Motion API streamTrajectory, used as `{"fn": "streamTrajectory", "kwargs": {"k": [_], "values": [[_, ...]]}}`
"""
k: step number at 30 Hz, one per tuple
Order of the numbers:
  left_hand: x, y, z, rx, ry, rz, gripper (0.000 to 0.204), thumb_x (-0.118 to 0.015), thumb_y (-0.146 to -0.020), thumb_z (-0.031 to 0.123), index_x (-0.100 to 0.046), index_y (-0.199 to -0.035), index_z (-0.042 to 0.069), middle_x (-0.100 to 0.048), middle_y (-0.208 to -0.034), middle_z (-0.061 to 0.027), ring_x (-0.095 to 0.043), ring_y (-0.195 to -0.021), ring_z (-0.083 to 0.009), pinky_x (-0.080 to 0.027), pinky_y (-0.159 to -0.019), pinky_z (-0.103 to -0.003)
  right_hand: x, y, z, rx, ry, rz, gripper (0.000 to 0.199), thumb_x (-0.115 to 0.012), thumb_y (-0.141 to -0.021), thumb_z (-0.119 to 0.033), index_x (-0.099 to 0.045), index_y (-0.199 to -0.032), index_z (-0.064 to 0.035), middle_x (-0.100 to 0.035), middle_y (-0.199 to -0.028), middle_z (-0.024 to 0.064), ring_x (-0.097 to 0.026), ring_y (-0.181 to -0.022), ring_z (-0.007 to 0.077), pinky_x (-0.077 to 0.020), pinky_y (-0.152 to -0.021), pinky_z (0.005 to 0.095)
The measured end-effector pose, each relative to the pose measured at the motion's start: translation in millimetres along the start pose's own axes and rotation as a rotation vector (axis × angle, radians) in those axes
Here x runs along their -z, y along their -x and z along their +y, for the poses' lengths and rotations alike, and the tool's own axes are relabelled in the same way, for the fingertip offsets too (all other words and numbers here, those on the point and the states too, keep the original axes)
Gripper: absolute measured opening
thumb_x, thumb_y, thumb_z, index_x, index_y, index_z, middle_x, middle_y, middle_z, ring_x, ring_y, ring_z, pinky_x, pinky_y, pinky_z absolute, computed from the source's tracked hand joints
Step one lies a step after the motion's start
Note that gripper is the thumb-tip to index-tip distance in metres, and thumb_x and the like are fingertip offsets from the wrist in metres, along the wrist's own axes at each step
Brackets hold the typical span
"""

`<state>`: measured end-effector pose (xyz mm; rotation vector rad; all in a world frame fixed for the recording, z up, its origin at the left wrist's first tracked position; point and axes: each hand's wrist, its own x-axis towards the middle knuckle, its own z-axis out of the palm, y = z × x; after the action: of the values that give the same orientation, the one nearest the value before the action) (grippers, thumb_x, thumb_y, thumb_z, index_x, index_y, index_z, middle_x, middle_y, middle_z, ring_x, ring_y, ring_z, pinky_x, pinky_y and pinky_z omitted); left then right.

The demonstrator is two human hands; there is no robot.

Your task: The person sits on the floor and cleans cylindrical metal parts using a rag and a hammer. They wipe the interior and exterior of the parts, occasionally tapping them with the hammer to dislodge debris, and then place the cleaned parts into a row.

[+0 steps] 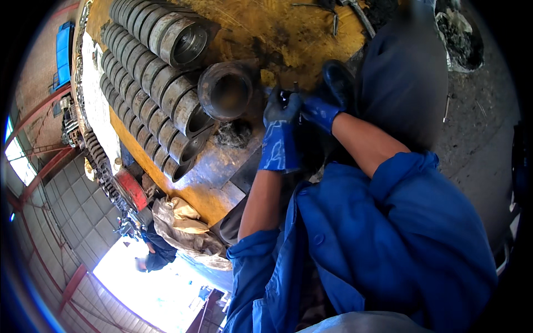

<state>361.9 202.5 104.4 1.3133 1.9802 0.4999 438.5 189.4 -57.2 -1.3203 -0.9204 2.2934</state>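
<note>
Both my hands wear blue rubber gloves and meet close together at the near edge of a yellow work surface. The fingers of my left hand [281, 114] are curled inward around something small and dark that I cannot make out. Beside it, my right hand [321, 112] is closed too, its fingertips partly hidden. A short thin dark rod [296, 87] stands up between the two hands. Left of my left hand is a thick, rusty metal ring [206, 95] with a dark round opening. A dark tangled clump [233, 134] lies just below that ring.
Several rows of worn metal cylinders [166, 91] lie on the stained yellow surface [250, 39]. Hand tools [360, 16] lie at the far edge. A leg in dark trousers [400, 83] with a black boot [337, 80] stands close right. Sacking [186, 225] and another person [160, 250] are lower left.
</note>
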Motion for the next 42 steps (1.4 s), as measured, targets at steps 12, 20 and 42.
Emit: {"fn": "streamTrajectory", "kwargs": {"k": [12,20,42], "values": [[131.0,-70.5,-63.2,-0.356,-0.337,0.396,0.08,-0.075,-0.078,0.038,-0.044,-0.14,-0.001,-0.058,-0.13,-0.0244,-0.056,-0.122,-0.0362,-0.045,-0.102,-0.042,-46.0,13.2,-110.4,0.127,-0.103,0.141,0.038,-0.057,-0.091,-0.005,-0.06,-0.128,-0.0116,-0.069,-0.088,0.0113,-0.067,-0.07,0.0217,-0.0544,-0.056,0.0342],[153.6,-134.0,-90.9,-0.025,-0.808,0.162,0.099,-0.073,-0.074,0.05,-0.032,-0.146,-0.003,-0.041,-0.148,-0.0245,-0.045,-0.133,-0.0374,-0.041,-0.107,-0.042,-50.4,0.8,-79.4,0.096,-0.496,0.184,0.033,-0.067,-0.084,-0.002,-0.063,-0.117,-0.0044,-0.066,-0.077,0.0101,-0.059,-0.049,0.0198,-0.0476,-0.043,0.0326],[155.8,-135.7,-105.3,-0.038,-0.663,0.211,0.09,-0.071,-0.076,0.036,-0.031,-0.149,0.002,-0.037,-0.15,-0.0241,-0.035,-0.14,-0.037,-0.033,-0.115,-0.04,-36.6,-4.5,-159.6,0.206,-0.181,0.133,0.057,-0.061,-0.09,-0.008,-0.047,-0.144,-0.0118,-0.071,-0.1,0.0125,-0.061,-0.055,0.0152,-0.049,-0.045,0.0288]]}}
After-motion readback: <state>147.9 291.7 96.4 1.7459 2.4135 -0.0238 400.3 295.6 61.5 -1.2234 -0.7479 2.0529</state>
